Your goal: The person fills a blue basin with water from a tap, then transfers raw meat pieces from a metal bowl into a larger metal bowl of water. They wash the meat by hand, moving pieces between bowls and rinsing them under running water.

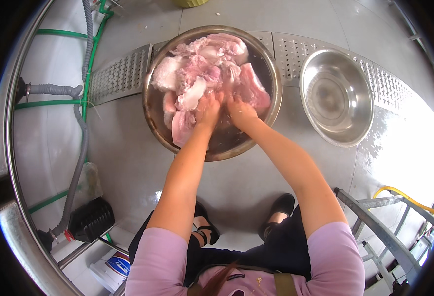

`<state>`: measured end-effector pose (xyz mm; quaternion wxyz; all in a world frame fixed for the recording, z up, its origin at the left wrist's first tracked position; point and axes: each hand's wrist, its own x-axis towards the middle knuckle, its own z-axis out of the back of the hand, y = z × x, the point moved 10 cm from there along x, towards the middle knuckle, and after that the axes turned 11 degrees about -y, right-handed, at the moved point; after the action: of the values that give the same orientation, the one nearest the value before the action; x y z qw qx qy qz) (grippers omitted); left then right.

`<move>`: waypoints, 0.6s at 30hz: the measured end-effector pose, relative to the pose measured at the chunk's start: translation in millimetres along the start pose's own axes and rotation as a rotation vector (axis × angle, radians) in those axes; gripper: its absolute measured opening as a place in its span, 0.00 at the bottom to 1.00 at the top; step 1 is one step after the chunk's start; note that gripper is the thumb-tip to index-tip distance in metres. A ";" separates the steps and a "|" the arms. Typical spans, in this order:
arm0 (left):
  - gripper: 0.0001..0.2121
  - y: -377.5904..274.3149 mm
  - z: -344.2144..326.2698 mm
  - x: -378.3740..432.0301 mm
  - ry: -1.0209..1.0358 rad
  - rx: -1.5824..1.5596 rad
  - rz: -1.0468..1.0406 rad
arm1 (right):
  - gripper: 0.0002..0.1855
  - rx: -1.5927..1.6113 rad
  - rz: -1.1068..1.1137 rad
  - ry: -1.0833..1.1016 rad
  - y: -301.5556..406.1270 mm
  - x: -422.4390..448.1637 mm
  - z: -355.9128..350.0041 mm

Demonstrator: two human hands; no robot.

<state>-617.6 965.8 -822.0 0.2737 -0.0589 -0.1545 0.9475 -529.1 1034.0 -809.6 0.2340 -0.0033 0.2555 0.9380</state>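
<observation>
Before me on the floor stands a wide, round metal basin [151, 122] holding water and several large pieces of raw meat [202, 70] with pale fat or skin. Both of my hands reach down into it. My left hand [208, 109] touches the heap near a pale, fatty chunk [192, 95]. My right hand [240, 110] lies close beside it, by a pink slab [253, 88] at the basin's right side. The fingertips of both hands are hidden among the meat and in the cloudy water, so their grip does not show.
A second metal basin [337, 98], with only a little shine inside, stands to the right across a perforated metal drain cover [294, 55]. Green pipes [59, 33] and a grey hose [78, 148] run along the left. A metal frame [383, 225] stands at lower right.
</observation>
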 end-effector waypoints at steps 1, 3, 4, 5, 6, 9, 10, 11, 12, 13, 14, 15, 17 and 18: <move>0.19 12.6 -5.6 1.5 0.073 -0.110 0.142 | 0.33 -0.029 0.016 0.025 0.2 3.1 -3.4; 0.18 17.3 16.2 11.8 -0.196 0.010 -0.145 | 0.23 -0.031 0.001 0.040 -3.5 11.5 -12.4; 0.17 25.5 18.6 10.7 -0.224 0.043 -0.165 | 0.19 -0.029 -0.007 0.053 -2.6 10.8 -18.0; 0.17 33.2 20.3 9.5 -0.251 0.077 -0.182 | 0.16 0.104 -0.093 0.008 -7.4 9.4 -18.5; 0.17 44.3 20.5 12.7 -0.183 0.079 -0.081 | 0.13 0.234 -0.178 -0.042 -10.1 9.0 -12.3; 0.15 35.6 25.0 10.3 -0.209 0.270 -0.276 | 0.13 0.302 -0.174 -0.106 -7.3 19.0 -10.1; 0.15 11.1 23.3 3.1 -0.254 0.622 -0.573 | 0.14 0.268 -0.132 -0.116 -5.6 23.8 -9.0; 0.14 8.9 25.2 4.4 -0.233 0.678 -0.572 | 0.14 0.313 -0.150 -0.162 -8.0 25.7 -6.7; 0.13 8.4 29.2 5.7 -0.213 0.739 -0.570 | 0.15 0.365 -0.162 -0.207 -4.7 27.5 -3.4; 0.12 31.1 35.1 14.9 -0.132 0.496 -0.274 | 0.16 0.416 -0.175 -0.252 -2.4 28.6 0.1; 0.11 56.9 33.6 16.9 -0.051 0.249 0.018 | 0.16 0.541 -0.314 -0.271 -12.8 27.7 -1.6; 0.10 63.6 40.2 19.8 -0.118 0.290 -0.029 | 0.16 0.673 -0.446 -0.285 -13.5 26.3 0.8; 0.09 80.3 47.0 19.5 -0.233 0.371 -0.117 | 0.14 1.080 -0.677 -0.258 -10.3 17.6 -8.7; 0.10 79.9 52.5 15.1 -0.157 0.271 0.029 | 0.13 1.353 -0.778 -0.233 -12.5 14.1 -16.6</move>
<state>-680.7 896.2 -798.8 0.2524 0.0508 -0.0452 0.9652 -538.1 1041.7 -831.7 0.5218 0.1490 0.7251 0.4240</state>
